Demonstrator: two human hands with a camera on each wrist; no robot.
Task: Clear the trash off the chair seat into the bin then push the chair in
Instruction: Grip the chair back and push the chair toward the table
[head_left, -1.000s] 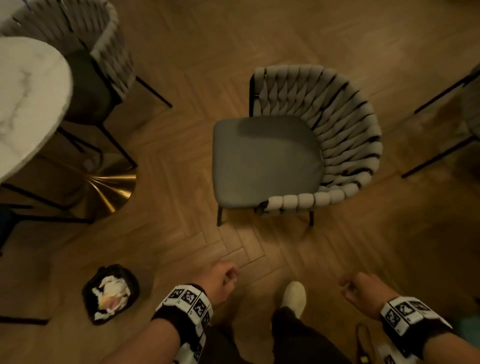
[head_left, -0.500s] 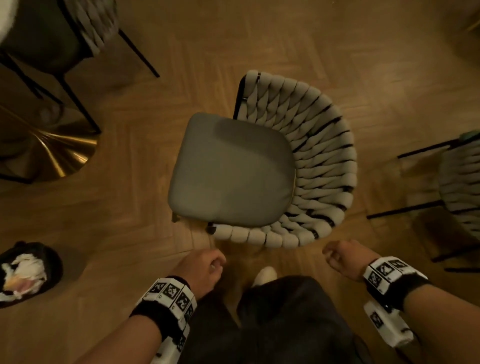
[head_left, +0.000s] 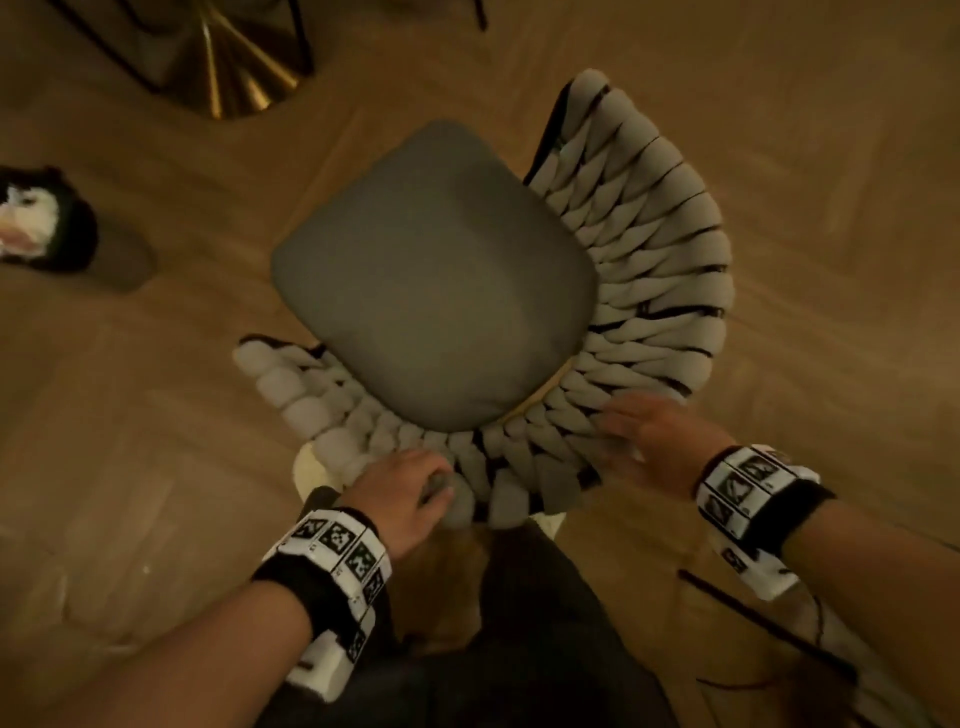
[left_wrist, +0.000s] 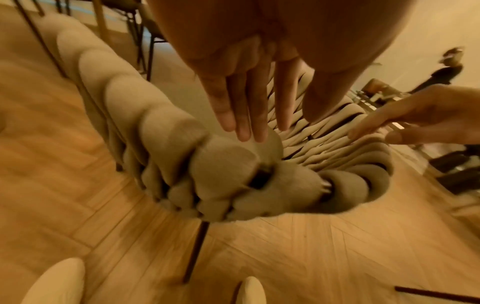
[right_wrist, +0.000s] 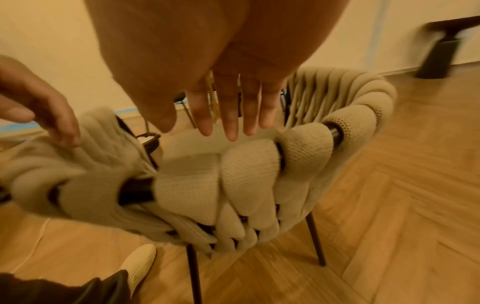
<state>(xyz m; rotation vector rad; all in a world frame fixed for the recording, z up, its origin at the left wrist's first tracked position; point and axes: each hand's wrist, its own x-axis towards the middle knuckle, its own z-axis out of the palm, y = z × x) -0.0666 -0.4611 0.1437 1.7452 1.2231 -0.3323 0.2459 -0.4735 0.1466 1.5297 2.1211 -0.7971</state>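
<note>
The chair's grey seat cushion (head_left: 431, 280) lies bare, with no trash on it. Its woven rope backrest (head_left: 665, 260) curves round the seat's right and near sides. My left hand (head_left: 410, 483) rests on the near rim of the backrest (left_wrist: 221, 164), and the left wrist view shows its fingers (left_wrist: 249, 115) straight over the rope loops. My right hand (head_left: 649, 431) reaches over the rim further right, its fingers (right_wrist: 228, 119) straight and just above the loops (right_wrist: 246, 164). The black bin (head_left: 78, 223) stands on the floor at far left with white crumpled trash (head_left: 21, 218) inside.
A gold table base (head_left: 228, 67) and black chair legs sit at the top left. My pale shoe (head_left: 311, 467) stands under the chair's near rim. A dark thin rod (head_left: 753, 613) lies low on the right. A person (left_wrist: 446, 70) stands far off.
I have stepped in behind the chair. Both hands went from loosely curled at my sides up to the backrest rim with fingers straightened. The bin has slid to the left edge of view.
</note>
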